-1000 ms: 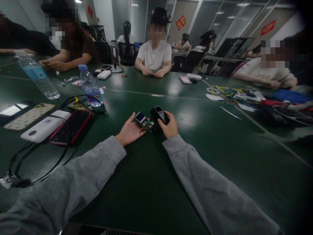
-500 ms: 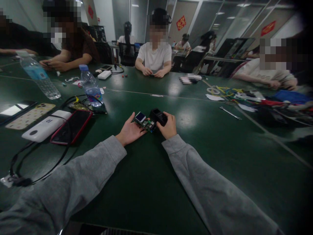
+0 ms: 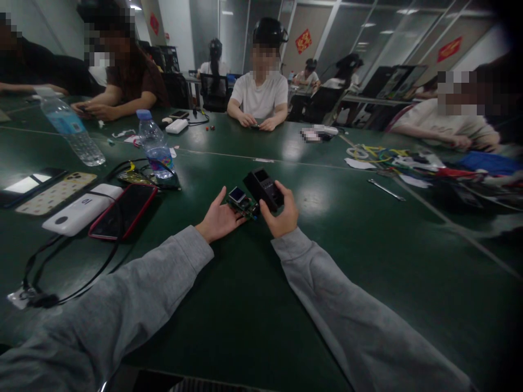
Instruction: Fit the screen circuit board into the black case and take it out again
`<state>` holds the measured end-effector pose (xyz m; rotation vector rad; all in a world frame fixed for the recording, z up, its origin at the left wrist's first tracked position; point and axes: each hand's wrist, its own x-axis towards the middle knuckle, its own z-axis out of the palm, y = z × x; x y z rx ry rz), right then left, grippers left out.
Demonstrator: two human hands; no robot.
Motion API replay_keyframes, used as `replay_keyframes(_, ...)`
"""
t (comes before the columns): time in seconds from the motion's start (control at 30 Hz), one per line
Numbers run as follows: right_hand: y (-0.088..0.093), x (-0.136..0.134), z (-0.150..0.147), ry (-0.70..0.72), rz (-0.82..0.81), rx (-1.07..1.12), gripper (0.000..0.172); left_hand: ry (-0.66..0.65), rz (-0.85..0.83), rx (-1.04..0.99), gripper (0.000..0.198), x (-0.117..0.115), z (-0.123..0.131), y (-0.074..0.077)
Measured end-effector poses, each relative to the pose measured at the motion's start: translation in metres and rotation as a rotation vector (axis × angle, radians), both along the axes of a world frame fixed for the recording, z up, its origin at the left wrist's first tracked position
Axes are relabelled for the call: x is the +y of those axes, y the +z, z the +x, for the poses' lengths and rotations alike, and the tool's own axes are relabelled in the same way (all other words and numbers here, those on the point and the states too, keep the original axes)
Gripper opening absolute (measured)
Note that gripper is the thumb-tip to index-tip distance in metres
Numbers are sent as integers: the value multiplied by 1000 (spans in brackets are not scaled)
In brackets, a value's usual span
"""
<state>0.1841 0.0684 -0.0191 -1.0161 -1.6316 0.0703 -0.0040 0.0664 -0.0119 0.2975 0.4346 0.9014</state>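
So the person in the gray sleeves has a little green circuit board (image 3: 248,207) lying on the fingers of their left hand (image 3: 216,223), out over the middle of this big dark green table (image 3: 229,310). That hand's basically flat out, palm up, thumb poking up and well clear, so nothing's really clamped there, the board just sits on it. Its long axis goes on a slant, from far left to near right. The small screen (image 3: 237,194) is at the far-left end, facing up, and the other end points over at the right hand (image 3: 284,215). That one does have a proper grip: thumb on the near side, fingers round the other, closed on a black case (image 3: 265,185). The case slants much the same way, its dark window (image 3: 261,174) up at the far-left end and that face turned upward. Its near edge overlaps the board's right end from where I'm looking, but I honestly can't tell if they touch. Off to the left there's a red-edged phone (image 3: 125,209) beside a white power bank (image 3: 81,209), with a blue-capped bottle (image 3: 157,149) behind. A wrench (image 3: 386,189) lies well apart on the right.
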Motion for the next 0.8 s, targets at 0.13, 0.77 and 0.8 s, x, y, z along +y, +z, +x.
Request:
replay_keyframes(0.13,1,-9,-10,135,58,-115,57,19,-3,22,58,1,-1,-2)
replay_keyframes(0.77,-6,-4,-11,237,-52,-249,55,145,6,118,28,-3,4,3)
replay_keyframes(0.8,-6,-4,-11,240,-51,-249,55,155,1,115,27,-4,4,4)
